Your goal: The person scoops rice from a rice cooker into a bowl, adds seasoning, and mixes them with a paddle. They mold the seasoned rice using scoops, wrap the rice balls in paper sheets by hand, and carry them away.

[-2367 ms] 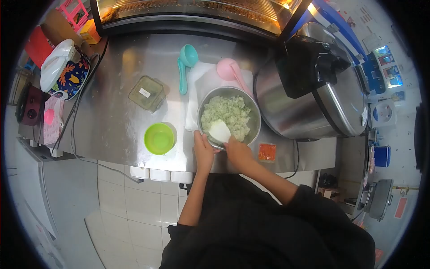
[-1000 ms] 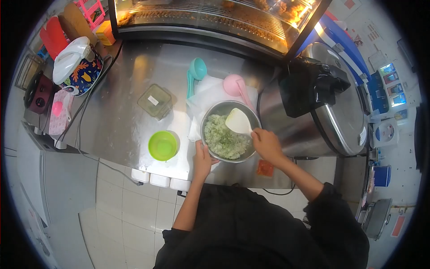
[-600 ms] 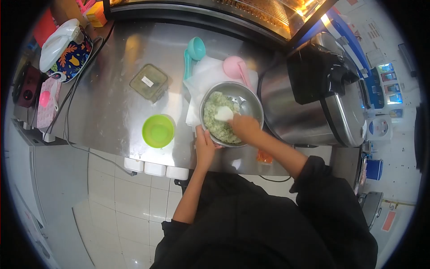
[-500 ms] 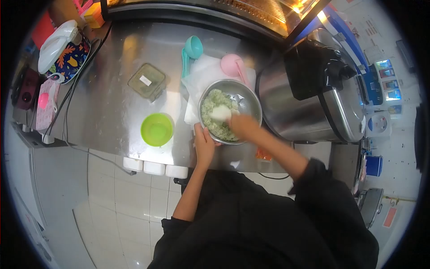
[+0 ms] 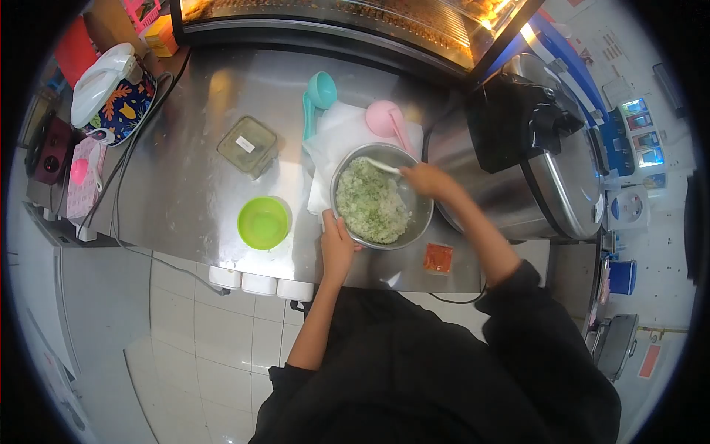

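Observation:
A steel bowl holds pale rice with green flecks. My left hand grips the bowl's rim at its lower left. In my right hand is the handle of a white paddle, closed at the bowl's upper right edge. The paddle's blade lies tilted over the upper part of the rice. Under and behind the bowl is white paper, with a pink scoop on it. A teal scoop lies just beyond the paper's upper left side.
A green bowl and a square lidded container stand left on the steel counter. A red packet lies near the front edge. On the right is a large cooker; a lit display case stands behind.
My right hand has moved up and to the right with the paddle, whose blade is now at the rice's upper edge. The red packet is uncovered. My left hand stays on the rim.

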Demonstrator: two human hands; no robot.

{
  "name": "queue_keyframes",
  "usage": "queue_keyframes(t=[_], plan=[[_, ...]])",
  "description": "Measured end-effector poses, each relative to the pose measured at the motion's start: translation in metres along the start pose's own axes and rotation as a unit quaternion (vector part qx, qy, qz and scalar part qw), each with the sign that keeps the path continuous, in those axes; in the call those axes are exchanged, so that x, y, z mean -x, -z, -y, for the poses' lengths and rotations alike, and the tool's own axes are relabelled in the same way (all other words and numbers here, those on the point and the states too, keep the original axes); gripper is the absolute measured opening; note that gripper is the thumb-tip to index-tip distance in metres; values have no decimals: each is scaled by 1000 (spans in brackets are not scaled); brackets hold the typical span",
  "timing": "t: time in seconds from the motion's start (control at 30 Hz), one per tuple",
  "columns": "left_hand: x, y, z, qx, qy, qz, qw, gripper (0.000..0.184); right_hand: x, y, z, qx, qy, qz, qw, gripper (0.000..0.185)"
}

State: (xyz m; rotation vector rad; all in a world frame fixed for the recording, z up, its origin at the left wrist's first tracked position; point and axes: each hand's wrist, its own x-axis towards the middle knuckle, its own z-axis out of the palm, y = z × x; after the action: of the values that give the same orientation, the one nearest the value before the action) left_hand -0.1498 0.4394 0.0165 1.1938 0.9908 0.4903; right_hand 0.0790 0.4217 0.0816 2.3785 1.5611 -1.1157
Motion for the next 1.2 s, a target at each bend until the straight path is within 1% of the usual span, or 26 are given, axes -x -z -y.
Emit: queue_keyframes(t=[0.03,0.1,0.13,0.17,0.2,0.27,0.3,0.37,0.4,0.43,0.47,0.53,0.57,0.6,0.67,0.7,0.77,0.8,0.83,0.9,0.93,1.0,1.03,1.1,1.13,1.2], plan=[[-1,-1,0,18,17,6,1000,21,-19,-19,-5,13,34,-62,997,50],[0,-7,0,43,41,12,998,21,-21,-81,3,68,47,-144,986,33],[3,-10,-2,33,20,-17,999,20,17,-99,27,62,1,-190,980,30],[1,-11,-4,23,-6,-48,999,19,47,-102,50,56,-41,-239,968,27],[0,-10,-2,23,-4,-48,999,19,46,-105,53,56,-42,-237,969,27],[-1,-7,5,22,-6,-20,1000,21,47,-109,55,54,-81,-233,967,30],[-3,-5,9,16,-5,-18,1000,21,19,-116,32,79,-20,-261,962,36],[-7,-4,14,55,9,14,998,21,8,-91,34,83,-40,-249,964,36],[-5,-5,13,52,7,15,999,21,8,-83,36,94,-56,-238,965,36],[-5,-8,11,41,-17,-11,999,21,19,-87,38,41,-67,-224,971,43],[-5,-9,8,30,-40,-38,998,21,29,-84,38,41,-64,-228,971,43],[-6,-6,10,17,-35,-37,999,21,54,-69,34,36,-44,-115,992,49],[-7,-4,12,15,-31,-28,999,21,50,-51,15,34,0,-30,999,51],[-7,-2,12,14,-26,-21,999,21,41,-28,11,34,0,-31,999,51],[-4,2,0,-2,-22,-7,1000,22,29,13,9,-17,-70,1,997,50],[-5,4,-2,-23,-13,6,1000,22,21,14,15,-19,-71,-3,997,50],[-8,6,-5,-42,-4,24,999,22,-5,5,36,-75,-121,50,989,47],[-11,5,-5,-40,-24,8,999,21,-4,-12,40,-1,-57,12,998,45],[-10,3,-3,-34,-38,-10,999,21,11,-38,44,76,6,-20,997,43],[-8,1,0,-27,-48,-20,998,20,59,-77,56,33,-68,-94,993,39],[-7,-1,-2,-26,-59,-36,997,20,61,-79,59,42,-68,-93,992,39],[-4,-1,-3,-43,-44,-37,997,19,61,-90,67,65,-135,-126,981,39],[-6,1,-4,-45,-44,-28,998,19,43,-85,58,124,-41,-182,975,39],[-3,4,-3,-55,-45,-19,997,20,14,-61,45,60,-81,-134,986,37],[-5,5,-2,-58,-50,-22,997,21,15,-49,43,52,-83,-141,985,37],[-10,2,-1,-56,-61,-22,996,22,33,-17,30,157,-15,-116,981,33]])
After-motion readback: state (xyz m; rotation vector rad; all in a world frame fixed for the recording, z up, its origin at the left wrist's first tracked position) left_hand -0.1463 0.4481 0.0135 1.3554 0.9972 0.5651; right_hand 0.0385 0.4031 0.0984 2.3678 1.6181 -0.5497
